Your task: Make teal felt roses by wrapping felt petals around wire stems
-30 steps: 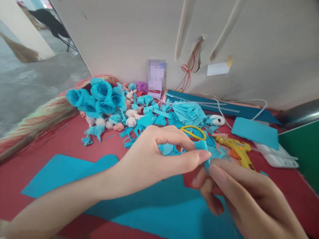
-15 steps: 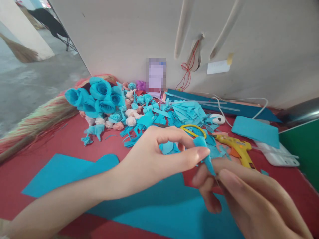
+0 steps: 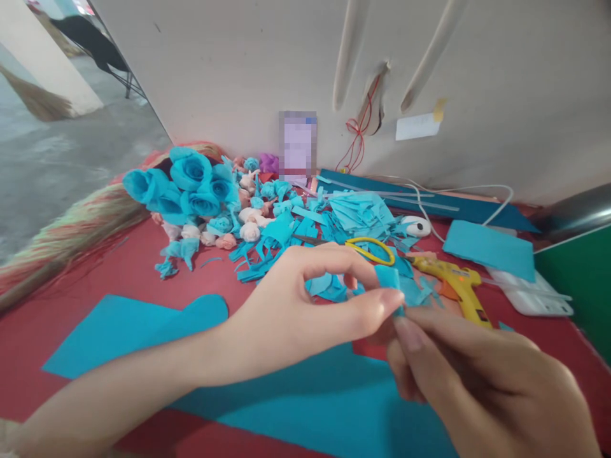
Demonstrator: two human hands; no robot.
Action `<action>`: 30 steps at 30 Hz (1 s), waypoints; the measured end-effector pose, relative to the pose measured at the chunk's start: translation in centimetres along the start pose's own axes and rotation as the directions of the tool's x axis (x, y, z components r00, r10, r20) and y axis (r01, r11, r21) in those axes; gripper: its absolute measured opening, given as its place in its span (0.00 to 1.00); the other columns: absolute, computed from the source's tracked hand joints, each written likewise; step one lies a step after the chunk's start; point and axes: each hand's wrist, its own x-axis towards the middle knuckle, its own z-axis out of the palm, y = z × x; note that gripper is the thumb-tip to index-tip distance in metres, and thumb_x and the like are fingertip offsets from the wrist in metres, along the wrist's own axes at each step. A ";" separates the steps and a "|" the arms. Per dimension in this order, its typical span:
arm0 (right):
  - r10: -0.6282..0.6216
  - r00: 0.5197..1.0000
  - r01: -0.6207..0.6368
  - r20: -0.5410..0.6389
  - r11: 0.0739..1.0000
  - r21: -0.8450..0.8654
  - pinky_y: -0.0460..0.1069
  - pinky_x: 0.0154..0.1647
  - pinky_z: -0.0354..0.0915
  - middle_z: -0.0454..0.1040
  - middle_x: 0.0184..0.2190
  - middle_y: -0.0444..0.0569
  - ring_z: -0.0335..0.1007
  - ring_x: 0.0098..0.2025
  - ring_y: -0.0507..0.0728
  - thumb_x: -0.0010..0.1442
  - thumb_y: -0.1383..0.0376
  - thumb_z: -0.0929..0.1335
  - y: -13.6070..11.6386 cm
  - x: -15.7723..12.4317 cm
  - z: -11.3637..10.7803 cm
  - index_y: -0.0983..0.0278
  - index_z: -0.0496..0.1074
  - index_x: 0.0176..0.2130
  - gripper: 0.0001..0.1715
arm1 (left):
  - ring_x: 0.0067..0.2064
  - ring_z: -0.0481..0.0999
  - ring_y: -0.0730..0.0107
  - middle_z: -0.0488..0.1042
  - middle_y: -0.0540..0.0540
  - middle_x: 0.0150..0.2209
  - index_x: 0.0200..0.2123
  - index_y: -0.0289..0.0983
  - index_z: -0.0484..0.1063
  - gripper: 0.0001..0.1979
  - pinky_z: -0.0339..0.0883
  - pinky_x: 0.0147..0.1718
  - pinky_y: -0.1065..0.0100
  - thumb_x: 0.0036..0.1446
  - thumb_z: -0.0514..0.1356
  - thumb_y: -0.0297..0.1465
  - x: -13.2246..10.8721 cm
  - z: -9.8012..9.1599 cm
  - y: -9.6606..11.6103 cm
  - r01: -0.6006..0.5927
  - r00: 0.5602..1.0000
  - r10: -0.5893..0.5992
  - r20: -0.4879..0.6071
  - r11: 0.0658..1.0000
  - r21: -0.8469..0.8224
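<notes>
My left hand (image 3: 305,305) and my right hand (image 3: 477,375) meet over the table's middle. Both pinch one small blue paper piece (image 3: 389,278) between thumb and fingers. The left hand's thumb and forefinger hold its upper part. My right hand's fingertips press on its lower end, which they hide. Under the hands lies a large blue paper sheet (image 3: 296,401) on the red tabletop (image 3: 119,273).
Behind the hands lie a heap of blue paper scraps (image 3: 353,219), yellow-handled scissors (image 3: 370,250), a yellow glue gun (image 3: 458,283), blue paper roses (image 3: 186,184) and small pale buds (image 3: 248,232). A folded blue sheet (image 3: 489,249), a white tray (image 3: 529,296) and the wall (image 3: 286,63) bound the right and back.
The right hand slid up along the blue piece, closing against the left fingertips; the pointed lower end seen half a second ago is now covered. The left hand barely moved.
</notes>
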 end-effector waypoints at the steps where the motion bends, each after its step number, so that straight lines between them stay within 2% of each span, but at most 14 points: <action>1: 0.005 1.000 -0.005 -0.018 1.000 0.004 0.42 0.14 0.55 0.60 0.09 0.37 0.53 0.10 0.46 0.55 0.67 0.63 0.0 0.0 0.0 0.60 0.63 0.16 0.17 | 0.32 0.71 0.72 0.73 0.51 0.26 0.22 0.37 0.69 0.06 0.65 0.30 0.70 0.49 0.59 0.31 0.0 0.0 0.0 0.003 1.000 -0.003 -0.003 1.000 -0.002; 5: 0.061 0.996 -0.060 -0.071 0.998 0.018 0.43 0.15 0.57 0.61 0.09 0.37 0.54 0.11 0.47 0.54 0.66 0.64 -0.1 -0.1 0.2 0.59 0.65 0.17 0.16 | 0.34 0.73 0.73 0.75 0.54 0.28 0.25 0.38 0.71 0.02 0.65 0.33 0.72 0.48 0.60 0.27 -0.1 0.0 -0.2 -0.067 0.997 0.068 -0.029 0.997 0.039; 9: 0.046 0.988 -0.039 -0.146 0.998 0.053 0.42 0.16 0.58 0.61 0.10 0.36 0.53 0.11 0.47 0.52 0.67 0.66 0.0 -0.3 0.4 0.58 0.66 0.18 0.13 | 0.34 0.72 0.77 0.76 0.56 0.27 0.25 0.38 0.72 0.05 0.65 0.38 0.74 0.47 0.60 0.23 -0.1 -0.1 -0.3 -0.167 0.984 0.172 -0.048 0.982 0.089; 16: -0.011 0.986 0.012 -0.169 1.000 0.005 0.40 0.17 0.59 0.65 0.12 0.34 0.58 0.12 0.46 0.52 0.67 0.67 0.7 -0.5 0.3 0.56 0.70 0.24 0.08 | 0.34 0.72 0.74 0.76 0.53 0.26 0.25 0.36 0.73 0.02 0.65 0.36 0.71 0.48 0.61 0.24 -0.2 -0.2 -0.1 -0.156 0.986 0.161 -0.047 0.983 0.094; 25: 0.063 0.966 -0.057 -0.252 0.998 0.030 0.45 0.17 0.62 0.68 0.13 0.36 0.60 0.13 0.49 0.49 0.66 0.68 0.4 -0.5 0.6 0.54 0.72 0.24 0.06 | 0.35 0.72 0.73 0.76 0.52 0.28 0.27 0.36 0.74 0.03 0.66 0.38 0.71 0.48 0.61 0.24 -0.2 -0.2 -0.2 -0.155 0.987 0.158 -0.037 0.985 0.079; 30: 0.001 0.963 -0.001 -0.271 1.000 0.000 0.44 0.18 0.61 0.67 0.14 0.35 0.60 0.14 0.48 0.49 0.68 0.68 1.2 -0.9 0.9 0.54 0.72 0.26 0.07 | 0.36 0.72 0.73 0.76 0.52 0.28 0.27 0.36 0.74 0.02 0.66 0.38 0.71 0.49 0.61 0.24 -0.3 -0.2 -0.1 -0.157 0.986 0.160 -0.040 0.984 0.084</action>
